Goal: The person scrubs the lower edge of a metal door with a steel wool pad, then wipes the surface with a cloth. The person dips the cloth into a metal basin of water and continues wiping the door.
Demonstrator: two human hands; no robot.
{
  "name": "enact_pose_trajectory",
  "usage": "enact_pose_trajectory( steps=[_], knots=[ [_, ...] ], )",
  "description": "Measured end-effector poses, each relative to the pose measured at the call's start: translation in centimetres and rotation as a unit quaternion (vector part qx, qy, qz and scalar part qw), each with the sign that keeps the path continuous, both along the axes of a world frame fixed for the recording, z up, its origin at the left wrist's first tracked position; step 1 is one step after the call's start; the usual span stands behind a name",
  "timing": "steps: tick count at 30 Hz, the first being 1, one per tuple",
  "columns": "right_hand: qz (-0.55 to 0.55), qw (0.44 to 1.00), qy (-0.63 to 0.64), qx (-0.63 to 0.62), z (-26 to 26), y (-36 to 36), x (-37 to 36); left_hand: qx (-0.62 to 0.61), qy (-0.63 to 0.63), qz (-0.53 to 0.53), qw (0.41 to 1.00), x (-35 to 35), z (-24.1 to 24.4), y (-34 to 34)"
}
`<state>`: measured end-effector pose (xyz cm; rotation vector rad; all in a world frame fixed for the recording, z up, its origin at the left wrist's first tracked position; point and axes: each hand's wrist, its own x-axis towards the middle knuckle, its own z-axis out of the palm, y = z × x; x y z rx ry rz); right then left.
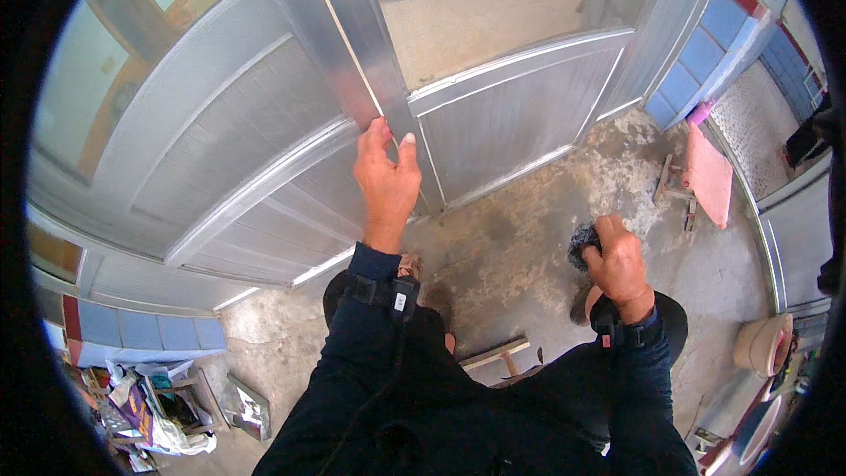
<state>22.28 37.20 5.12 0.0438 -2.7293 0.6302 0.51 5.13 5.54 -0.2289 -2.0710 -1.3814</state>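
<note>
Two grey metal door leaves with glass upper panes, the left one [258,125] and the right one [509,106], stand before me with a narrow gap between them. My left hand [388,178] is at that gap, thumb and fingers apart around the door's edge; whether it grips the edge cannot be told. Over the concrete floor on the right, my right hand [618,258] holds a dark, mesh-like scouring pad [583,246], away from the doors.
A small stool with a pink cloth [708,175] stands at right, near a blue tiled pillar [700,53]. A beige pot [760,346] is at lower right. Cluttered bags [142,403] lie at lower left beside a framed panel [247,406]. Below me shows part of a wooden stool [496,354].
</note>
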Motion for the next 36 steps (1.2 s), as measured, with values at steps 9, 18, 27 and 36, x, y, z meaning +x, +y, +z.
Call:
enact_pose_trajectory(
  steps=[9,18,27,36],
  knots=[
    [0.022,1.000,-0.011,-0.018,1.0,-0.8,-0.6,0.082,-0.065,-0.060,0.993,0.6,-0.5,-1.2],
    [0.025,0.999,-0.004,-0.024,-0.2,0.1,-0.2,-0.057,-0.320,-0.172,0.930,2.1,-2.6,-0.5],
    [-0.199,0.952,-0.053,-0.228,-9.1,0.3,-3.4,0.055,-0.288,-0.283,0.913,3.0,-5.6,1.6],
    [-0.296,0.519,-0.060,-0.799,-23.6,-5.3,-8.4,-0.018,-0.419,-0.207,0.884,4.6,-4.4,1.6]
  ],
)
